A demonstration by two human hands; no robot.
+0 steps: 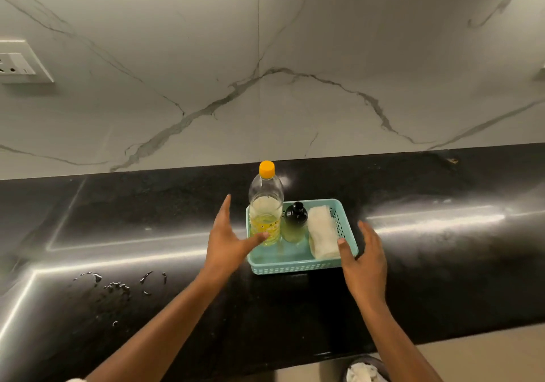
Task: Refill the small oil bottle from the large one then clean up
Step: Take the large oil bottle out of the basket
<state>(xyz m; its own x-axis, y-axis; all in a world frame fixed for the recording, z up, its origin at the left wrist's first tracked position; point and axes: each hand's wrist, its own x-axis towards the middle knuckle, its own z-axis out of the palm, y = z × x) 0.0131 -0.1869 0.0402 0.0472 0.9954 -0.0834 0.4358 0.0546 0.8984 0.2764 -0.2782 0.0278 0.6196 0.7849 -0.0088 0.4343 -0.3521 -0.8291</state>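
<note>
1. Your left hand [225,243] is spread wide, fingers straight, holding nothing. Its thumb is at the left side of the basket [295,269], low by the big bottle [265,204]. I cannot tell if it touches.
2. Your right hand [364,259] is wide too and holds nothing. Its thumb is at the basket's right front corner.
3. One hand is on each side, so I think you mean to hold the basket by both sides. That keeps it flat and the bottles standing.
4. The basket sits on the black counter [442,263], near the wall.
5. The big bottle stands up at the back left of the basket. Its yellow cap is on. It looks about half full of yellow oil.
6. The small bottle [295,222] stands just beside it, with its black top on. It has pale oil inside.
7. A folded white cloth [323,234] lies along the right side, ready for wiping.
8. Some water drops [115,287] lie on the counter, well to the left.
</note>
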